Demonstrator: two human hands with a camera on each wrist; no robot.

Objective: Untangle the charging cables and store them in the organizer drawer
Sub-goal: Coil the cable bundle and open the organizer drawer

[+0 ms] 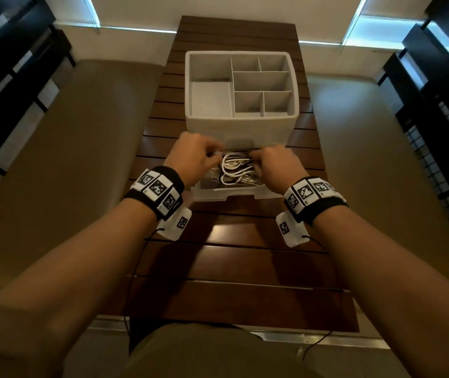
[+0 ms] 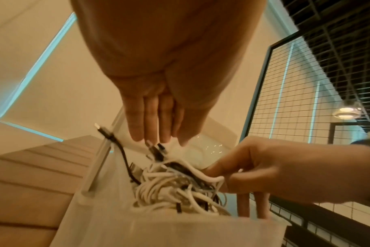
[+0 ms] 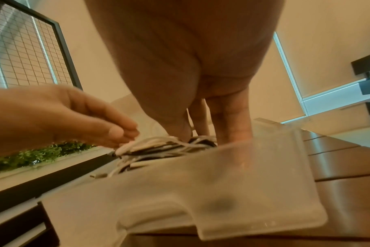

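White and black charging cables (image 1: pixel 235 170) lie in a loose tangle inside the drawer (image 1: pixel 228 192), which is pulled out from the base of the organizer (image 1: pixel 241 124) toward the person. Drawer is translucent plastic, front wall nearest the person. Organizer is white, sits on the slatted wooden worktop (image 1: pixel 245 257); its open top has several divided compartments, nothing visible in them.

Both hands are over the drawer, at the end nearest the organizer. Left hand (image 1: pixel 190 156) on the drawer's left side: in the left wrist view its fingers (image 2: pixel 150 120) are fairly straight and pressed together, tips down by a dark plug at the top of the tangle; in the right wrist view thumb and fingertips meet on a white strand, so the left grip reads as a light pinch on the cables. Right hand (image 1: pixel 277 165) on the drawer's right side: fingers curled, a white loop runs between thumb and forefinger in the left wrist view, other fingers reach down inside the drawer's right wall. Right grip is closed on the cables.

One black cable (image 2: pixel 116 143) hangs over the drawer's left wall, plug end poking up outside it. Rest of the tangle stays inside the drawer.

Marker-tagged black bands on both wrists. Wire-mesh panel (image 2: pixel 306 86) right of the worktop, green plants (image 3: pixel 32 155) beyond the drawer in the right wrist view.
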